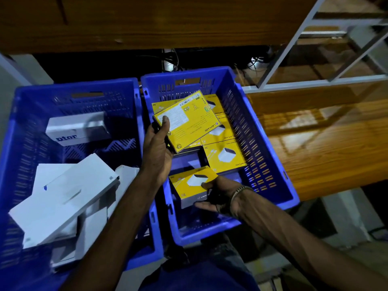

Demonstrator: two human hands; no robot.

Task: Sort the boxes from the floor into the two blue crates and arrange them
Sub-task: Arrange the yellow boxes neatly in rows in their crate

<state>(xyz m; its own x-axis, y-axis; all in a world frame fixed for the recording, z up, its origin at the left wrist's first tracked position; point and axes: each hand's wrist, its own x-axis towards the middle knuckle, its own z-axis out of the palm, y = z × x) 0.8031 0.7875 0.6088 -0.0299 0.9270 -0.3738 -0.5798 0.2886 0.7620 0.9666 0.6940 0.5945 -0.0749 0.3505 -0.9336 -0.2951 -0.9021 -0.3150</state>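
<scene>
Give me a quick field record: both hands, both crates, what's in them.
left hand: grips a yellow box, label side up, above the right crate
right hand: holds a second yellow box low in the right crate
right crate: yellow boxes lying flat along the far and right side
left crate: white boxes, loosely piled, some tilted
floor boxes: none in view

Both forearms reach forward over the right blue crate point(262, 131). The left hand point(156, 152) is raised above its middle, thumb and curled fingers pinching a box. The right hand point(218, 198), a bracelet at its wrist, sits low by its near end, fingers curled round another.
</scene>
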